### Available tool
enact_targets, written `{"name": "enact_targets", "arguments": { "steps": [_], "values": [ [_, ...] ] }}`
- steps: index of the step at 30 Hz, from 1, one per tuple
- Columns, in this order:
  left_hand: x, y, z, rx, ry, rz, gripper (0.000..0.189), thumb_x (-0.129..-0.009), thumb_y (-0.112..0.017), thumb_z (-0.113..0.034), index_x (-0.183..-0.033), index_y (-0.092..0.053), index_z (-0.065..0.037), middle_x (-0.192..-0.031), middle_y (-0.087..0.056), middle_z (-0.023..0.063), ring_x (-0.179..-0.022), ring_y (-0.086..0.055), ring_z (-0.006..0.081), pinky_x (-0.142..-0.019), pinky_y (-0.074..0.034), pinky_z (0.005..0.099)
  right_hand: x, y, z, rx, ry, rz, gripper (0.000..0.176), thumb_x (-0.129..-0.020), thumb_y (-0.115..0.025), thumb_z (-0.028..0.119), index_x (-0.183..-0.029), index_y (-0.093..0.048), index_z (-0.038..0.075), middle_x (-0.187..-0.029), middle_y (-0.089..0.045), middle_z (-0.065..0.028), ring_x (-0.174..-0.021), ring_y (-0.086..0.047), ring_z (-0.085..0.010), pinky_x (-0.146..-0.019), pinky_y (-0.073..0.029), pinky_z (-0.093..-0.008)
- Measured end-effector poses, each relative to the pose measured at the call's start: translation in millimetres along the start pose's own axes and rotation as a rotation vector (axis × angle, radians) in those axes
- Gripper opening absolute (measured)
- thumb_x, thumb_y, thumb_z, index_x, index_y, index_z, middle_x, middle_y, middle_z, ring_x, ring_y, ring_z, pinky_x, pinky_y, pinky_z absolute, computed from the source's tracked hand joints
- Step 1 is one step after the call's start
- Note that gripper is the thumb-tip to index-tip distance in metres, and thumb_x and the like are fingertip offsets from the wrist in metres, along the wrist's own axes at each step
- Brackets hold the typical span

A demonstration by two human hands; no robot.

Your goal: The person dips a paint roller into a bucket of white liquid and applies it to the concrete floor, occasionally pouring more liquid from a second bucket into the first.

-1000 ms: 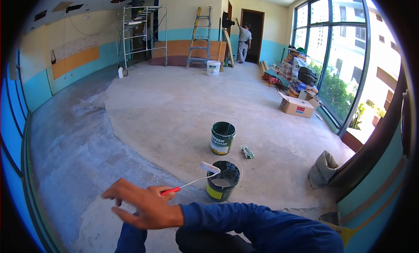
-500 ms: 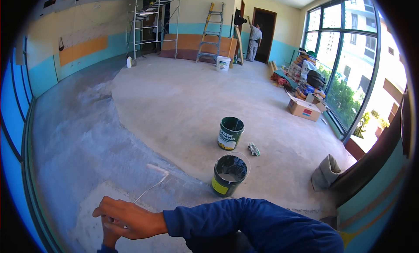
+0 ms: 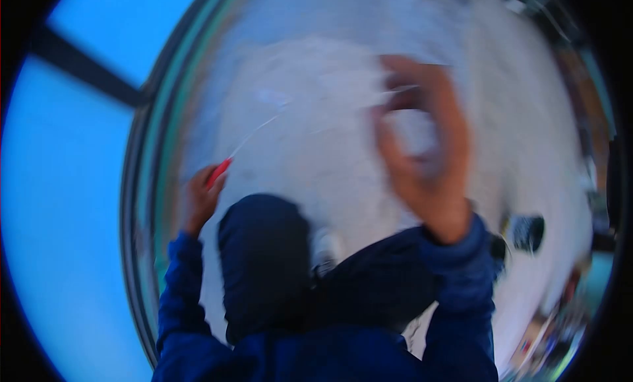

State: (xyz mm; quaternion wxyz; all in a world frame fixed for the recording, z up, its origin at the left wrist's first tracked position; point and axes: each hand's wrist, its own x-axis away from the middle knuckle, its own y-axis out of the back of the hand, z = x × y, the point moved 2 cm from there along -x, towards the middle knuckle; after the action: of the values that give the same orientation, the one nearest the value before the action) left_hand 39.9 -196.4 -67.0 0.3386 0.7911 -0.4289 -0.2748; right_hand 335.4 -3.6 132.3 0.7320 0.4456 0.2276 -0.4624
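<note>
Okay, left hand was clamped on a red-handled, wire-shafted roller, long axis forward-right. Right hand was farther, fingers curved apart.

Blurred grey floor, paler patch toward middle; dark bucket on it, right side.

left hand: fingers curled around, arm forward | right hand: blurred, fingers arched, thumb apart

1 left hand and 1 right hand, 2 sleeves, 2 trouser legs, 1 roller, 2 blue panes with 1 dark bar, and, amid the blur, at least 1 bucket
</note>
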Motion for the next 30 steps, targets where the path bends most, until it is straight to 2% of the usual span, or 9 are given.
{"name": "enact_targets", "arguments": {
  "steps": [1, 2, 4, 5, 8, 12, 17, 22, 30],
  "values": [
    [12, 2, 9, 0.034, 0.081, 0.015, 0.027, -0.086, -0.066, -0.022, -0.101, -0.064, 0.000, -0.082, -0.064, 0.0169, -0.071, -0.061, 0.0284, -0.066, -0.047, 0.0362, -3, -2, 3, 0.023, -0.091, 0.041, 0.040, -0.079, -0.062, -0.005, -0.119, -0.056, 0.002, -0.099, -0.060, -0.0119, -0.078, -0.061, -0.0158, -0.071, -0.051, -0.0283],
    [24, 9, 6, -0.007, 0.167, 0.005, 0.027, -0.085, -0.067, -0.022, -0.101, -0.064, 0.000, -0.082, -0.064, 0.0171, -0.071, -0.061, 0.0284, -0.065, -0.047, 0.0366, -4, -4, 2, 0.037, -0.068, 0.071, 0.040, -0.080, -0.063, 0.000, -0.119, -0.057, 0.003, -0.100, -0.060, -0.0119, -0.079, -0.062, -0.0166, -0.073, -0.051, -0.0291],
    [51, 16, 15, -0.013, 0.324, 0.056, 0.029, -0.087, -0.065, -0.023, -0.106, -0.064, -0.001, -0.083, -0.064, 0.0151, -0.075, -0.062, 0.0211, -0.070, -0.048, 0.0337, -5, -11, 2, 0.071, 0.027, 0.098, 0.039, -0.082, -0.065, 0.011, -0.120, -0.058, 0.006, -0.101, -0.061, -0.0119, -0.081, -0.062, -0.0182, -0.077, -0.053, -0.0306],
    [66, 16, 20, -0.054, 0.322, 0.035, 0.029, -0.087, -0.066, -0.023, -0.105, -0.063, -0.001, -0.085, -0.064, 0.0158, -0.075, -0.062, 0.0244, -0.069, -0.048, 0.0352, -5, -12, 4, 0.077, 0.039, 0.115, 0.040, -0.083, -0.066, 0.017, -0.121, -0.058, 0.008, -0.102, -0.062, -0.0118, -0.082, -0.063, -0.0190, -0.079, -0.053, -0.0313],
    [118, 17, 51, -0.124, 0.311, -0.039, 0.027, -0.085, -0.066, -0.021, -0.106, -0.062, -0.004, -0.091, -0.063, 0.0175, -0.078, -0.062, 0.0332, -0.069, -0.048, 0.0397, -10, -19, 12, 0.102, 0.016, 0.166, 0.041, -0.083, -0.065, 0.021, -0.122, -0.058, 0.009, -0.103, -0.062, -0.0119, -0.084, -0.063, -0.0192, -0.081, -0.054, -0.0335],
    [165, 10, 56, -0.184, 0.395, -0.012, 0.026, -0.085, -0.066, -0.020, -0.106, -0.062, -0.006, -0.085, -0.060, 0.0155, -0.076, -0.061, 0.0346, -0.066, -0.047, 0.0413, -10, -22, 3, 0.127, -0.003, 0.208, 0.042, -0.083, -0.065, 0.022, -0.123, -0.057, 0.010, -0.103, -0.061, -0.0119, -0.084, -0.063, -0.0190, -0.081, -0.054, -0.0331],
    [173, -14, 56, -0.128, 0.420, -0.003, 0.030, -0.086, -0.064, -0.017, -0.115, -0.063, -0.010, -0.079, -0.058, 0.0132, -0.069, -0.059, 0.0312, -0.061, -0.046, 0.0401, -6, -28, 0, 0.162, -0.034, 0.260, 0.043, -0.083, -0.065, 0.022, -0.123, -0.057, 0.010, -0.104, -0.060, -0.0120, -0.082, -0.062, -0.0175, -0.081, -0.054, -0.0317],
    [109, -33, 55, -0.218, 0.398, 0.103, 0.031, -0.089, -0.059, -0.023, -0.119, -0.062, -0.014, -0.074, -0.058, 0.0139, -0.069, -0.059, 0.0337, -0.061, -0.046, 0.0433, -4, -33, -11, 0.159, -0.118, 0.242, 0.045, -0.082, -0.065, 0.023, -0.124, -0.056, 0.010, -0.104, -0.060, -0.0119, -0.081, -0.061, -0.0170, -0.080, -0.054, -0.0315],
    [-66, -98, 78, -0.157, 0.293, 0.047, 0.034, -0.089, -0.054, -0.031, -0.119, -0.061, -0.017, -0.083, -0.066, 0.0211, -0.081, -0.064, 0.0404, -0.068, -0.049, 0.0512, -5, -32, -15, 0.271, -0.297, 0.214, 0.044, -0.082, -0.065, 0.023, -0.123, -0.056, 0.008, -0.104, -0.060, -0.0119, -0.081, -0.061, -0.0172, -0.080, -0.053, -0.0325]
  ]
}}
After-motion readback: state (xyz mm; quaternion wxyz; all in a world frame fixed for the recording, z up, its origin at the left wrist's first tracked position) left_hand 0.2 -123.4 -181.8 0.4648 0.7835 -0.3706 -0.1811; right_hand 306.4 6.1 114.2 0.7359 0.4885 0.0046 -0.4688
